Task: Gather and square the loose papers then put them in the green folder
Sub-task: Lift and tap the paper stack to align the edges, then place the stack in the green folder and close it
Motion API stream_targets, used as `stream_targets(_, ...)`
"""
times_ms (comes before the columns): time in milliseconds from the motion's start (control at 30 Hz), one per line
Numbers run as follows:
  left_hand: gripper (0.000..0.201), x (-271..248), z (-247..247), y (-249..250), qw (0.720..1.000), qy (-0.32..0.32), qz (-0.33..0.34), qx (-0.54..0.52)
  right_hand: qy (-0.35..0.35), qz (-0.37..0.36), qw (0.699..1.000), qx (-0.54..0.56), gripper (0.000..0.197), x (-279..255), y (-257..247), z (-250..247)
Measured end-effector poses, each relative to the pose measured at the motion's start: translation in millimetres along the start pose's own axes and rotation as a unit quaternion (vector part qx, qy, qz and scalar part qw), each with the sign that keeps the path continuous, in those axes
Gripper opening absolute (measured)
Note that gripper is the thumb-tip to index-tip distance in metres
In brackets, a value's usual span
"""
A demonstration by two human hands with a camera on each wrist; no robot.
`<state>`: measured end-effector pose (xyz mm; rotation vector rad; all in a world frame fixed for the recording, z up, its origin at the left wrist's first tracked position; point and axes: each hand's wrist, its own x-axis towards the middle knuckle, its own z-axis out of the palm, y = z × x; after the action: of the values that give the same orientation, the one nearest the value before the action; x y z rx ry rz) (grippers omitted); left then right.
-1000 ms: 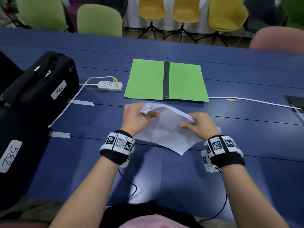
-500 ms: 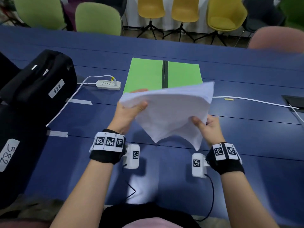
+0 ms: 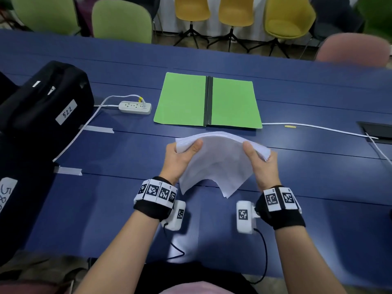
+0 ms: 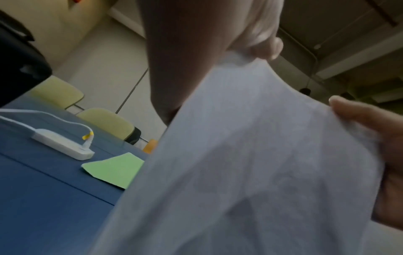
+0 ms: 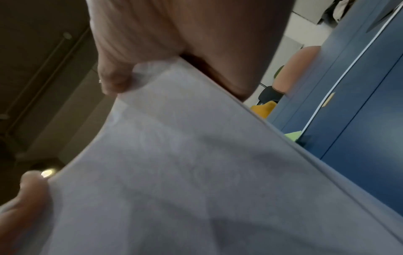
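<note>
One stack of white papers [image 3: 216, 164] is held above the blue worktop [image 3: 318, 177], just near of the one green folder [image 3: 209, 100], which lies open and flat. Two hands grip it: left hand [image 3: 180, 158] pinching its left edge, right hand [image 3: 263, 164] pinching its right. One power strip [image 3: 135, 107] lies left of the folder.

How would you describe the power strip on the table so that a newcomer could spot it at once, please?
Start at the blue table and find the open green folder lying flat in the middle. Just left of it, between the folder and the black case, lies the power strip. It is the only white block there, with a white cable and a yellow-tagged plug.
</note>
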<state>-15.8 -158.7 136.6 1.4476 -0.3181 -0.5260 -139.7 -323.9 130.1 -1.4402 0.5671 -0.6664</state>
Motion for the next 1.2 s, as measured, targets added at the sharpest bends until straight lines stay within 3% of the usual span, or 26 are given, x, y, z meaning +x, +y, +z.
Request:
stream_targets(200, 0.021, 4.7, 1.8, -14.3, 0.997, 0.014, -0.048, 0.062, -0.005, 0.065, 0.998, -0.026, 0.018, 2.7, 16.2, 2.2)
stream_targets(300, 0.017, 3.8, 4.3, -6.4, 0.995, 0.028, -0.004, 0.091, 0.033, 0.05, 0.998, -0.006, 0.02, 6.3, 6.5, 5.0)
stream_targets(467, 0.035, 17.6, -4.1, -0.5, 0.996, 0.03, 0.023, 0.086, 0.029, 0.02, 0.999, 0.017, 0.025, 23.0, 4.0, 5.6)
stream_targets(533, 0.033, 32.1, -23.1, -21.3, 0.993, 0.076, -0.013, 0.089, -0.01, 0.092, 0.996, -0.012, 0.026, 36.2, 35.3, 28.6)
stream_targets(633, 0.03, 25.4, -30.1, -47.5, 0.991, 0.063, -0.07, 0.094, -0.014, 0.173, 0.984, -0.046, 0.048, 21.2, 67.0, 33.9)
stream_targets(733, 0.027, 23.2, -32.8, -64.0, 0.989, 0.043, -0.097, 0.103, 0.011, 0.172, 0.983, -0.064, 0.014, 28.1, 70.8, 38.1)
stream_targets(833, 0.008, 33.2, -30.5, -68.1, 0.985, 0.068, -0.108, 0.117, -0.001, 0.181, 0.983, -0.04, 0.01, 46.2, 64.9, 34.0)
stream_targets(867, 0.012, 39.1, -28.5, -68.1, 0.984, 0.063, -0.111, 0.126, -0.009, 0.203, 0.979, -0.013, 0.005, 53.0, 69.2, 24.9)
stream_targets(967, 0.021, 54.2, -38.4, -72.3, 0.974, 0.025, -0.15, 0.17, -0.069, 0.33, 0.94, 0.041, 0.028, 71.0, 95.3, 4.1)
stream_targets(1033, 0.032, 63.8, -65.2, -89.7, 0.957, 0.041, -0.19, 0.217, -0.046, 0.404, 0.913, 0.018, 0.017, 81.7, 122.0, 4.3)
stream_targets(1100, 0.044, 65.2, -92.7, -109.8, 0.936, 0.062, -0.234, 0.254, 0.031, 0.424, 0.904, -0.049, 0.016, 94.1, 148.6, 0.5)
stream_targets(1200, 0.033, 61.0, -121.9, -124.4, 0.91, 0.09, -0.289, 0.282, 0.097, 0.312, 0.89, -0.318, 0.019, 118.7, 159.5, -5.2)
